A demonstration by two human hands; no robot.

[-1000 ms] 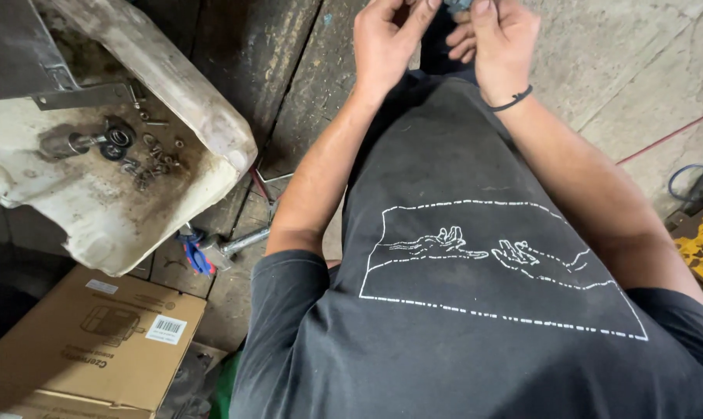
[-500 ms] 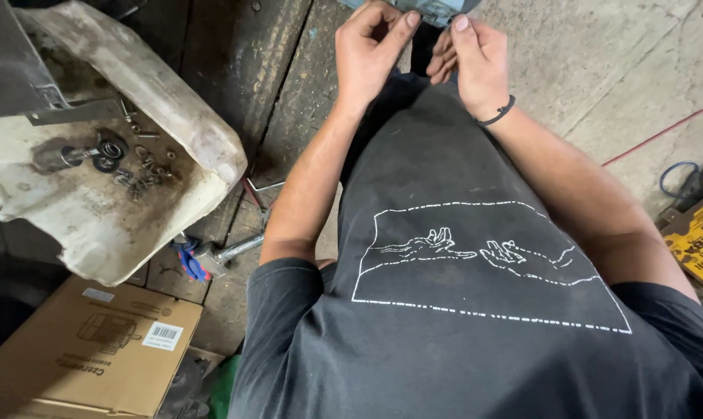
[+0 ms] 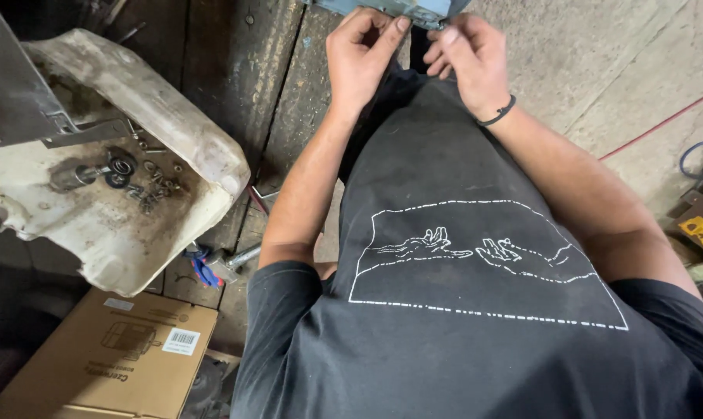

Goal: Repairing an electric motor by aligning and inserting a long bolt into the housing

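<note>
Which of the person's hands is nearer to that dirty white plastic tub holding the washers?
Left. The left hand is on the tub's side, though well clear of it. The right hand lies farther off. Both touch the grey-blue part.

Dim, even overhead light, soft shadows, sharp focus, slight wide-angle stretch at edges.

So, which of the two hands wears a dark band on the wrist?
The right hand: a thin black band circles its wrist. The left hand has a bare wrist. Both hands are at the grey-blue metal part at the top edge.
</note>
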